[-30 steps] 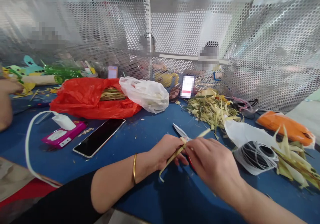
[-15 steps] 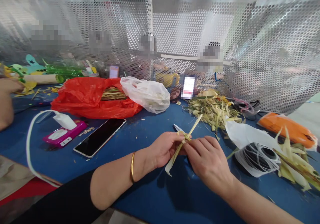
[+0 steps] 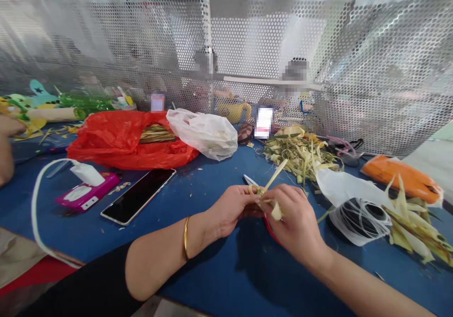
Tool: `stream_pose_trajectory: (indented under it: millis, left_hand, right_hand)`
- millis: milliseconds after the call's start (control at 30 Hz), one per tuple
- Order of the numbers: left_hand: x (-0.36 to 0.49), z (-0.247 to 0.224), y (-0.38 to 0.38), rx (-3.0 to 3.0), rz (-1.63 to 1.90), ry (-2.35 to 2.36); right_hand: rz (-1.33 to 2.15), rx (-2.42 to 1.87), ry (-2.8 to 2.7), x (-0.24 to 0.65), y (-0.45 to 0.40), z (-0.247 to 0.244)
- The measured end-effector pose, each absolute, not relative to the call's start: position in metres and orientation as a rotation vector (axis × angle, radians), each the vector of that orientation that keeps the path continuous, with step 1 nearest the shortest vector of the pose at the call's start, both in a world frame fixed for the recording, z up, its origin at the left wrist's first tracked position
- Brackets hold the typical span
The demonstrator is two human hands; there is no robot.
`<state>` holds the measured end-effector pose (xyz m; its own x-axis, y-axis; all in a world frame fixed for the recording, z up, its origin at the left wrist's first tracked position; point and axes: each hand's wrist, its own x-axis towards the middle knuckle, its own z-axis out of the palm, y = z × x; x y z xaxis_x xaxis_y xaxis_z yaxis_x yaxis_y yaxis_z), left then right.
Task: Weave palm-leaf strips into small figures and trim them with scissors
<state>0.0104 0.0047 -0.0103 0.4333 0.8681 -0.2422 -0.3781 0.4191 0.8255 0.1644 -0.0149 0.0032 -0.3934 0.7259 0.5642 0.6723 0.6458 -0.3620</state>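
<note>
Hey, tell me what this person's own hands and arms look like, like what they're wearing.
The left hand is gloveless, with a plain, thin gold bangle at the wrist and a black sleeve ending on the forearm. The right hand is gloveless too; no bracelet or sleeve shows on that arm.

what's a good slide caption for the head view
Left hand and right hand hold a pale strip over scissors on a blue table, spool at right.
</note>
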Motion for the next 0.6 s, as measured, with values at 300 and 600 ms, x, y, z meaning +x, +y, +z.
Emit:
stream_pose_trajectory:
  millis: [300, 600]
  left_hand:
    - [0.009, -0.011, 0.007, 0.874, 0.856, 0.901]
    - [0.004, -0.01, 0.016, 0.69, 0.99, 1.022]
  right_hand:
    - [1.352, -1.354, -1.35, 0.171, 0.007, -0.008]
    - [-0.404, -0.885, -2.302, 0.187, 0.008, 0.001]
